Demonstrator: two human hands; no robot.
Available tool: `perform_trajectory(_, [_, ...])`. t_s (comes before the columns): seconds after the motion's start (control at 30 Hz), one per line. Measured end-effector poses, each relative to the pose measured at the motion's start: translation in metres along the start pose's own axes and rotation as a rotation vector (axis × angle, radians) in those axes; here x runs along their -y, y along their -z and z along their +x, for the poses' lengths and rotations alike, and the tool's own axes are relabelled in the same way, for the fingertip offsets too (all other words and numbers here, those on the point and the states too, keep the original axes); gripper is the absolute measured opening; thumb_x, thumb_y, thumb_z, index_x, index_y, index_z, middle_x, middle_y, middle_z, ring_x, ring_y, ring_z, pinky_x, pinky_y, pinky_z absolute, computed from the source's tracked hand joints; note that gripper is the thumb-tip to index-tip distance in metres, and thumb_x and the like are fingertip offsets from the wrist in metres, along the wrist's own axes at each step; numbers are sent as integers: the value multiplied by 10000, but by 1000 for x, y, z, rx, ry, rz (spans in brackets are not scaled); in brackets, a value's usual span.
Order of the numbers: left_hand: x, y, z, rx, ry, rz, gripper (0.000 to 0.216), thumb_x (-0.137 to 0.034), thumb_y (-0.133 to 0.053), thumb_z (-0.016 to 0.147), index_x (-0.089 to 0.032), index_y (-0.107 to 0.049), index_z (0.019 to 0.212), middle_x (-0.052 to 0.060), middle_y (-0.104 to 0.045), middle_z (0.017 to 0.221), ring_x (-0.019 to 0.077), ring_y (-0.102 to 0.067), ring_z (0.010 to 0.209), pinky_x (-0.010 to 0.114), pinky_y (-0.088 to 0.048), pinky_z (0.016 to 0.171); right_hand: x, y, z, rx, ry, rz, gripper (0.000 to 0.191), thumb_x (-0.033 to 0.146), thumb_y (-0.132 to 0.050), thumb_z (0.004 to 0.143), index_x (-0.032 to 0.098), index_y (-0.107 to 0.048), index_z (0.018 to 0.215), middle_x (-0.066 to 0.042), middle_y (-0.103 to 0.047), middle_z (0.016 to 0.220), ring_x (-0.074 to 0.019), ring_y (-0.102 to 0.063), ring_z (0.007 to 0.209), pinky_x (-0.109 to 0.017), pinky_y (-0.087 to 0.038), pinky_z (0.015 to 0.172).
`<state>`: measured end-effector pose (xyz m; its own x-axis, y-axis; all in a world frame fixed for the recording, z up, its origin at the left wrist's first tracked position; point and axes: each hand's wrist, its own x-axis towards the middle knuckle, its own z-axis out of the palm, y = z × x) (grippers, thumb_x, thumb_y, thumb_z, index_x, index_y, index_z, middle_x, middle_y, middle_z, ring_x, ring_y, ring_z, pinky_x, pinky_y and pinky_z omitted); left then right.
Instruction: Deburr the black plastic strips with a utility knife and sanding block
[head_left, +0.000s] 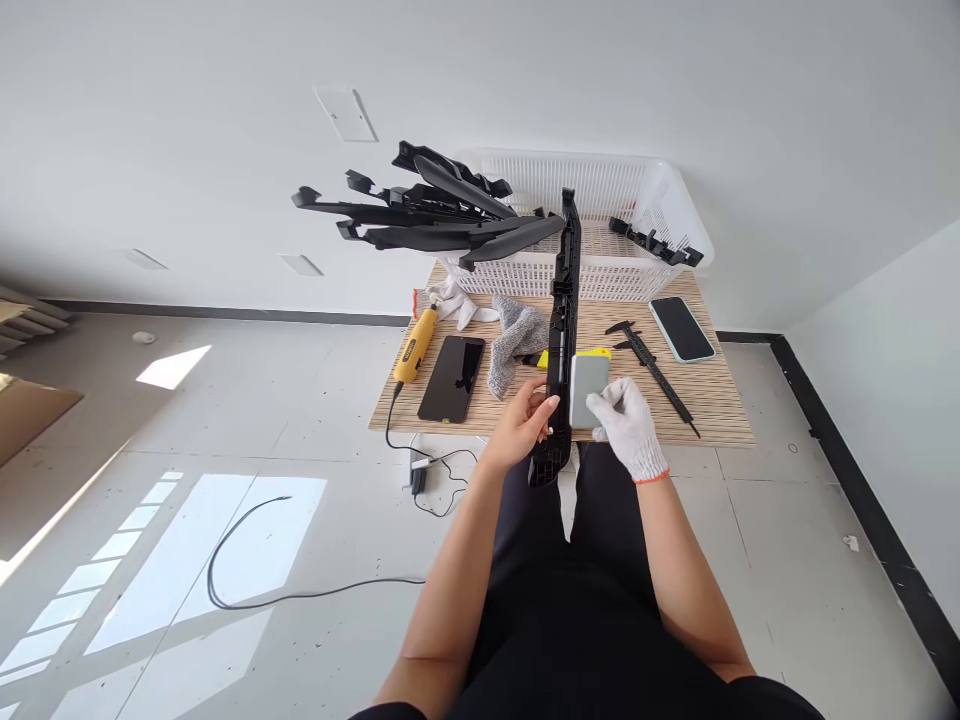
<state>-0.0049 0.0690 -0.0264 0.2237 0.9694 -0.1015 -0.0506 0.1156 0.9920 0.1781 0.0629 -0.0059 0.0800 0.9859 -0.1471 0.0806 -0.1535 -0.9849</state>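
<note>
My bare left hand [525, 425] grips the near end of a long black plastic trim part [564, 300], which runs from my lap up over the low wooden table [720, 405] toward the basket. In a white knit glove, my right hand [628, 425] is closed on a grey sanding block [588, 388] and presses it against the right side of the part.
A white plastic basket [637, 200] at the table's far edge holds several black trim parts [435, 215] that stick out to the left. On the table lie a yellow rotary tool [417, 346], a dark phone [452, 378], a grey cloth [516, 338], a black caliper [654, 368] and a second phone [681, 328]. Cables [315, 590] trail over the floor.
</note>
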Motion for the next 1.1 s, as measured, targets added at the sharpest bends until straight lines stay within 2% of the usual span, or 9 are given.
perform_trajectory(0.07, [0,0,0,4,2,2,545,-555,-593,906,-193,-477,1295,-66,-470,707,63,-470,519,199,-431,471,0,1,1,86,-12,-36,449,497,-761,745,223,-405,721,67,-475,707,-74,-493,509,-235,-530,419])
perform_trajectory(0.2, [0,0,-1,3,4,-6,524,-541,-584,918,-198,-481,1301,-61,-483,722,64,-478,537,201,-449,494,1,1,2,-50,-15,32,451,515,-736,766,228,-391,730,67,-468,718,-84,-536,541,-243,-558,452])
perform_trajectory(0.33, [1,0,0,12,-2,1,514,-535,-576,924,-199,-479,1302,-58,-481,728,64,-479,535,196,-433,478,1,1,2,61,-25,-40,457,515,-758,745,219,-411,713,64,-494,710,-78,-540,524,-224,-537,441])
perform_trajectory(0.47, [1,0,0,6,-8,-5,507,-530,-582,922,-200,-477,1292,-64,-466,711,65,-476,529,198,-433,481,0,0,2,-81,-18,52,441,515,-729,774,227,-397,736,60,-498,734,-89,-566,567,-221,-546,456])
perform_trajectory(0.6, [0,0,0,16,1,-6,513,-540,-589,914,-199,-482,1282,-63,-470,709,64,-466,522,198,-425,476,1,1,2,86,-25,-30,462,511,-759,750,221,-402,713,67,-482,703,-76,-516,520,-223,-529,430])
perform_trajectory(0.7, [-1,0,0,6,5,-6,533,-555,-593,905,-200,-482,1286,-65,-469,707,65,-469,523,201,-439,488,1,1,3,-2,-14,2,456,524,-729,777,227,-387,725,72,-460,702,-78,-516,527,-240,-558,458])
perform_trajectory(0.83, [1,1,0,10,6,-5,535,-560,-594,902,-201,-489,1286,-60,-485,715,66,-474,526,199,-429,477,0,0,3,81,-12,-47,460,526,-749,754,224,-403,715,64,-497,700,-82,-527,511,-231,-540,438])
perform_trajectory(0.97, [2,1,1,6,2,-15,514,-541,-594,911,-211,-489,1291,-67,-461,702,64,-471,527,198,-431,485,1,-1,2,-31,-4,0,443,521,-720,782,229,-393,721,65,-476,708,-76,-508,521,-227,-546,452])
perform_trajectory(1.1, [0,0,0,9,17,-8,522,-540,-594,910,-204,-485,1293,-61,-474,711,67,-472,532,198,-425,478,3,-2,1,54,10,-56,449,519,-749,751,225,-414,701,45,-499,719,-99,-527,581,-235,-558,464])
